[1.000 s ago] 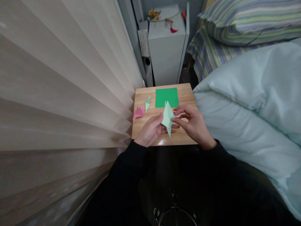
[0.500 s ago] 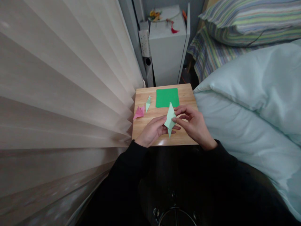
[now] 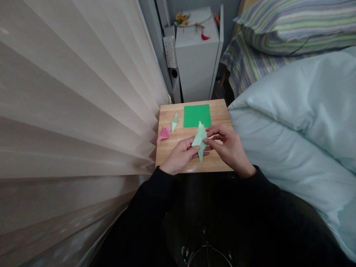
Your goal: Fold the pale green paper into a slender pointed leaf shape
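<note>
A folded piece of pale green origami paper (image 3: 199, 135), pointed at top and bottom, is held upright above the small wooden table (image 3: 172, 152). My left hand (image 3: 181, 154) grips its lower left side, thumb in front and fingers behind. On the right edge, my right hand (image 3: 226, 145) pinches it between thumb and fingers. Behind it lies a flat square of bright green paper (image 3: 197, 115). To the left are a smaller pale green folded paper piece (image 3: 174, 123) and a pink folded paper piece (image 3: 164, 133).
A pleated curtain (image 3: 83, 92) borders the table's left side. The bed with a pale blue quilt (image 3: 278, 122) and striped pillow (image 3: 294, 26) is on the right. Beyond the table stands a white cabinet (image 3: 196, 66) carrying a red tassel (image 3: 204, 34).
My left thumb has come onto the front of the pale green folded paper, near its lower part. The paper's upper points have spread slightly apart. My right hand keeps its pinch.
</note>
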Available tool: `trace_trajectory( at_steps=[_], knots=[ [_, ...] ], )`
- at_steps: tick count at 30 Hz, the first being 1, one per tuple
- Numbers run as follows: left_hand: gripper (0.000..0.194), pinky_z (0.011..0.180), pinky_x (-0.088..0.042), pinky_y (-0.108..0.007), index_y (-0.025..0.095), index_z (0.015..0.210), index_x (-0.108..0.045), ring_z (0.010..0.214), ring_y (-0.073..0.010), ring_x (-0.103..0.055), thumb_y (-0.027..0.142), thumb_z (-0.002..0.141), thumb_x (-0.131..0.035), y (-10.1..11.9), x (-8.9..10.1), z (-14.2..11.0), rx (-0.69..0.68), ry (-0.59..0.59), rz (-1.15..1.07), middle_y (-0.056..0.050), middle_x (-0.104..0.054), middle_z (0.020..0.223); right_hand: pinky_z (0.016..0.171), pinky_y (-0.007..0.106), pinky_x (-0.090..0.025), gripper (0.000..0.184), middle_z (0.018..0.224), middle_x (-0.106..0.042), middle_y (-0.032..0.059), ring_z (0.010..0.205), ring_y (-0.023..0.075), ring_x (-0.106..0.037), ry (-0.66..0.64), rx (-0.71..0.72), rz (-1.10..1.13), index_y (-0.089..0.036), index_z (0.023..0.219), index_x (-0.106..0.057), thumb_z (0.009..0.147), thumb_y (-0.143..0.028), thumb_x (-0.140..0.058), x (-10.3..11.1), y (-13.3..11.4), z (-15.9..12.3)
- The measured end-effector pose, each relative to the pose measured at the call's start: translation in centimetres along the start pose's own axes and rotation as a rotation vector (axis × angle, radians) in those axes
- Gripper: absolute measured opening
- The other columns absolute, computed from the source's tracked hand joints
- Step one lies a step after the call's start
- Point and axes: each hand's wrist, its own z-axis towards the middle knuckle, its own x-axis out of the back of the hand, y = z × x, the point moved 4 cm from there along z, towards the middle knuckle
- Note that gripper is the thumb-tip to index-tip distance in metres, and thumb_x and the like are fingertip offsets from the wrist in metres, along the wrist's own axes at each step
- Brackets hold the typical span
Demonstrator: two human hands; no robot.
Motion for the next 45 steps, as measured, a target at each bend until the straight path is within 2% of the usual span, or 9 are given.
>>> trace_trajectory(
  at_steps=[6,11,18,24,31,36,39,42,45],
  knots=[
    [0.037,0.112,-0.050,-0.052,0.016,0.120,-0.070,0.120,-0.0281,-0.069,0.017,0.083,-0.075,0.4,-0.3,-0.3,0.027,0.021,-0.117,-0.011,-0.076,0.118,0.084,0.039,-0.057,0.009,0.114,-0.066,0.0072,0.112,0.0236,-0.065,-0.068,0.093,-0.098,-0.024,0.087,-0.072,0.085,-0.016,-0.073,-0.1,-0.5,0.0],
    [0.038,0.111,-0.051,-0.050,0.011,0.118,-0.071,0.117,-0.0301,-0.071,0.011,0.080,-0.072,0.5,-0.2,-0.1,0.057,0.014,-0.222,-0.015,-0.077,0.115,0.104,0.047,-0.053,0.017,0.114,-0.067,0.0064,0.118,0.0235,-0.064,-0.105,0.121,-0.107,-0.025,0.085,-0.078,0.087,-0.011,-0.069,-0.2,-0.6,-0.1],
    [0.051,0.114,-0.049,-0.047,0.017,0.135,-0.064,0.109,-0.0226,-0.074,0.008,0.086,-0.068,0.6,0.1,0.0,0.010,0.059,-0.249,-0.009,-0.078,0.109,0.088,0.041,-0.062,0.009,0.117,-0.065,0.0083,0.114,0.0246,-0.065,-0.097,0.051,-0.057,-0.024,0.087,-0.081,0.085,-0.019,-0.074,-0.1,-0.2,-0.1],
    [0.075,0.108,-0.053,-0.044,0.032,0.153,-0.046,0.092,-0.0158,-0.075,0.010,0.086,-0.071,0.7,0.1,-0.2,-0.033,0.119,-0.233,0.000,-0.078,0.103,0.092,0.040,-0.062,0.017,0.126,-0.067,0.0082,0.121,0.0253,-0.065,-0.159,0.021,-0.027,-0.026,0.096,-0.083,0.087,-0.018,-0.072,-0.5,0.5,-0.2],
    [0.027,0.099,-0.056,-0.034,0.012,0.106,-0.077,0.099,-0.0206,-0.073,0.019,0.081,-0.069,1.2,0.5,0.1,-0.106,0.149,-0.220,-0.011,-0.078,0.107,0.113,0.049,-0.049,0.017,0.131,-0.070,0.0074,0.124,0.0251,-0.065,-0.222,0.041,-0.032,-0.028,0.102,-0.084,0.093,-0.024,-0.070,-0.6,0.1,-0.1],
    [0.036,0.084,-0.059,-0.033,0.012,0.099,-0.074,0.087,-0.0200,-0.073,0.046,0.088,-0.071,1.1,0.8,0.1,-0.122,0.181,-0.166,-0.011,-0.077,0.096,0.115,0.051,-0.047,0.014,0.134,-0.066,0.0069,0.122,0.0258,-0.065,-0.281,0.044,-0.038,-0.029,0.101,-0.084,0.091,-0.029,-0.075,-0.7,-0.5,-0.2],
    [0.031,0.072,-0.058,-0.027,0.017,0.100,-0.065,0.070,-0.0139,-0.071,0.034,0.081,-0.082,0.6,1.0,0.3,-0.128,0.188,-0.038,0.000,-0.073,0.080,0.106,0.051,-0.055,0.014,0.135,-0.063,0.0080,0.119,0.0268,-0.066,-0.299,-0.033,0.014,-0.026,0.096,-0.082,0.089,-0.036,-0.076,-0.9,-0.5,-0.3],
    [0.043,0.071,-0.058,-0.029,0.020,0.112,-0.054,0.069,-0.0153,-0.073,0.034,0.081,-0.082,0.5,0.9,0.4,-0.140,0.156,0.031,0.002,-0.074,0.080,0.084,0.043,-0.064,0.020,0.126,-0.065,0.0092,0.104,0.0243,-0.070,-0.171,-0.130,0.116,-0.022,0.097,-0.074,0.084,-0.037,-0.079,-0.8,0.1,-0.2],
    [0.057,0.072,-0.059,-0.031,0.021,0.128,-0.046,0.073,-0.0185,-0.075,0.036,0.084,-0.079,0.6,0.7,0.3,-0.133,0.116,0.112,-0.001,-0.077,0.084,0.072,0.036,-0.063,0.053,0.107,-0.070,0.0052,0.091,0.0219,-0.071,-0.037,-0.166,0.198,-0.025,0.119,-0.060,0.074,-0.032,-0.087,-0.7,0.9,0.0]
  ],
)
